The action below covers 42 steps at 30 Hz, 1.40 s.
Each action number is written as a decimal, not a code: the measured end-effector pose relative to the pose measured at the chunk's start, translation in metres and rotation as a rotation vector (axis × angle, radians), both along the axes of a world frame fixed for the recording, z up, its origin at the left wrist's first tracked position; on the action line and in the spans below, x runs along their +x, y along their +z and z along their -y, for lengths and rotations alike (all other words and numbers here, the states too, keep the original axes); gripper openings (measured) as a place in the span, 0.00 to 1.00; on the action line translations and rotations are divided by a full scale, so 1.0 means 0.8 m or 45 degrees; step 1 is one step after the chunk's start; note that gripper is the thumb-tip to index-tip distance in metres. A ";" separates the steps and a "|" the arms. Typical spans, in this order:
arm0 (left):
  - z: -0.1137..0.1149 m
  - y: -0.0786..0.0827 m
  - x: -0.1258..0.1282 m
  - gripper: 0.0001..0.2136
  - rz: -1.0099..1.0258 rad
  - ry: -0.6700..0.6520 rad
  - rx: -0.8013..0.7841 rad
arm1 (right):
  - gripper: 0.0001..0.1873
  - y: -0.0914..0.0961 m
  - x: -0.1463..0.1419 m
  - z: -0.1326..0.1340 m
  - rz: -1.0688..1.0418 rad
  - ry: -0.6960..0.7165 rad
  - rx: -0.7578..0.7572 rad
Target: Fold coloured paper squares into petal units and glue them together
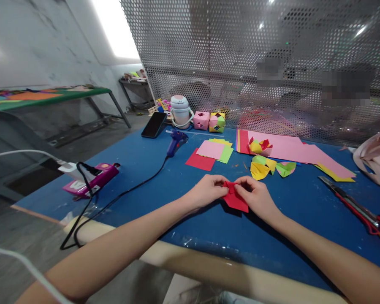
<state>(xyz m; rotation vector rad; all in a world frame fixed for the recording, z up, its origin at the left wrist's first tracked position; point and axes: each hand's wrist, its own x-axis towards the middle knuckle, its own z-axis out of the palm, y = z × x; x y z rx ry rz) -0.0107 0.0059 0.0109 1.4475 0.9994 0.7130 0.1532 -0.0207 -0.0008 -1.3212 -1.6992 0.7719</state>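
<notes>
Between my two hands is a small folded piece of red paper (237,203), held just above the blue table near its front. My left hand (210,190) pinches its upper left edge between thumb and fingers. On the other side my right hand (256,195) pinches the upper right edge, thumb in front. Beyond them lies a stack of square paper sheets (210,149) in pink, red, green and yellow. Folded yellow and green paper pieces (260,168) rest behind my right hand, beside a red and yellow folded paper flower (260,146).
A blue glue gun (176,141) trails a black cord to a purple power strip (104,179) at left. Scissors and a cutter (351,202) lie at right. Toward the back stand a phone (154,125), a white bottle (180,110), paper cubes (202,120) and a perforated metal screen (228,55).
</notes>
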 end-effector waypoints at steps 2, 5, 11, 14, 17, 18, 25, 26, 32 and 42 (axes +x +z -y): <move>0.001 0.002 0.000 0.09 0.000 -0.007 -0.007 | 0.06 0.001 0.000 0.001 -0.005 -0.005 -0.007; 0.002 0.002 0.001 0.07 0.035 -0.001 -0.030 | 0.06 0.003 -0.001 0.001 -0.007 -0.010 -0.009; -0.002 -0.008 -0.002 0.07 -0.025 0.023 0.042 | 0.07 0.004 0.001 0.000 0.007 0.045 -0.050; -0.004 -0.012 -0.003 0.08 -0.076 0.015 0.082 | 0.07 0.003 0.003 -0.002 0.050 0.070 -0.038; -0.004 -0.015 -0.002 0.08 -0.096 0.012 0.096 | 0.06 0.002 0.005 -0.003 0.108 0.064 0.018; -0.004 -0.015 -0.002 0.08 -0.100 0.009 0.102 | 0.06 0.002 0.005 -0.003 0.121 0.076 0.042; 0.002 -0.013 -0.001 0.07 -0.215 -0.085 0.248 | 0.06 0.004 0.000 -0.002 0.123 0.205 0.240; 0.003 -0.012 -0.001 0.08 -0.233 -0.090 0.258 | 0.06 0.004 -0.001 -0.002 0.119 0.206 0.250; 0.005 -0.012 0.000 0.07 -0.249 -0.139 0.289 | 0.07 0.005 -0.004 0.000 0.116 0.223 0.285; -0.002 -0.010 0.001 0.06 -0.143 0.116 0.295 | 0.09 0.001 0.004 -0.002 0.175 0.040 0.227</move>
